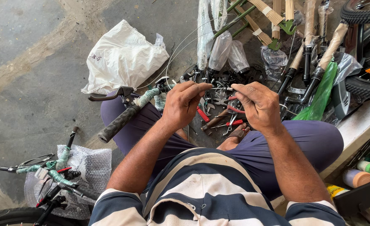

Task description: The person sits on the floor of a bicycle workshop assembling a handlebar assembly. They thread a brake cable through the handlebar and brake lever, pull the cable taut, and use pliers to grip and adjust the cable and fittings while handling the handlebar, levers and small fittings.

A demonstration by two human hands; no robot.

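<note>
Head view: handlebar (pixel 122 115) beside left hand (pixel 181 104), perhaps touching.

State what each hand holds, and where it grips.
Both hands, left and right, pinch a thin cable near its end, between fingertips.

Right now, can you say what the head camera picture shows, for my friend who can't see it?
A seated person's left hand and right hand pinch a thin cable between them, above hand tools on a concrete floor. A bicycle handlebar lies across the left knee, beside a white bag and wrapped bicycle parts.
</note>
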